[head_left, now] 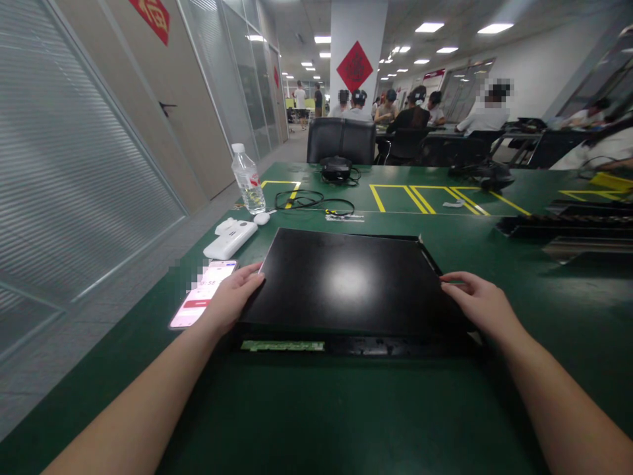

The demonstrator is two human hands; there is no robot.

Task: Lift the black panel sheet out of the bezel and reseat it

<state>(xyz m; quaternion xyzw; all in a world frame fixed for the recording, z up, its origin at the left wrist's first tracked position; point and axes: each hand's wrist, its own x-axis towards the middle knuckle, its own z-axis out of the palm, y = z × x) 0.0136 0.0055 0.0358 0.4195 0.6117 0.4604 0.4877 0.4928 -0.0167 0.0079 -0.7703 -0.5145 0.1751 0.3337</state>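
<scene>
A flat black panel (346, 280) lies on the green table (316, 409) straight ahead, with a strip of green circuit board (281, 345) showing along its near edge. My left hand (232, 298) grips the panel's left edge, fingers curled over the corner. On the opposite side, my right hand (477, 302) holds the right edge, fingers laid along it. A thin black strip (429, 257) runs along the panel's right side just beyond my right fingers.
A phone (202, 293) with a lit screen lies left of my left hand. Beyond it sit a white device (230, 239), a water bottle (248, 179), black cables (314, 200) and a headset (336, 169). Black trays (568, 227) stand at right. Seated people fill the background.
</scene>
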